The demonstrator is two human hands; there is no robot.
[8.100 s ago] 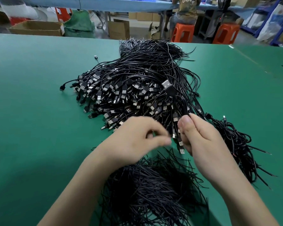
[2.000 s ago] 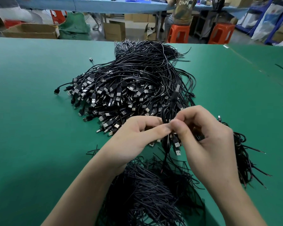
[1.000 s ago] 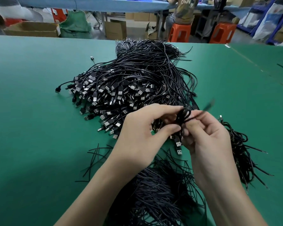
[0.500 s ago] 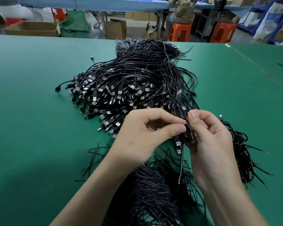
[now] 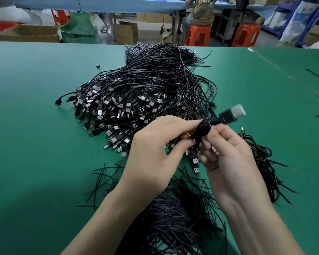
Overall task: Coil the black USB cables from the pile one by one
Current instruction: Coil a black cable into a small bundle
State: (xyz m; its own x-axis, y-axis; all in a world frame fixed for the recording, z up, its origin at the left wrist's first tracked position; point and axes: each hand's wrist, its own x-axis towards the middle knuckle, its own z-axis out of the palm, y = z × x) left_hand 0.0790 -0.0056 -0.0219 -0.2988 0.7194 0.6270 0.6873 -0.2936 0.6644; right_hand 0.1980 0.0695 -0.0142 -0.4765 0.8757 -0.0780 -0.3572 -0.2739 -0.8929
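A big pile of black USB cables (image 5: 136,92) lies in the middle of the green table (image 5: 35,144), plugs fanned toward me. Above its near edge both hands hold one small coiled black cable (image 5: 203,128). My left hand (image 5: 155,150) pinches the coil from the left. My right hand (image 5: 228,155) grips it from the right with fingers curled. The coil's USB plug (image 5: 232,113) sticks out up and to the right, blurred.
A heap of thin black ties (image 5: 173,214) lies near me under my forearms. A bunch of cables (image 5: 261,162) lies at the right. Beyond the table's far edge stand cardboard boxes (image 5: 125,32), orange stools (image 5: 197,37) and a seated person (image 5: 203,10).
The cable's hanging tail is gone from below my hands and the coil is tighter. Its plug has swung out to the upper right. Both hands stayed in place.
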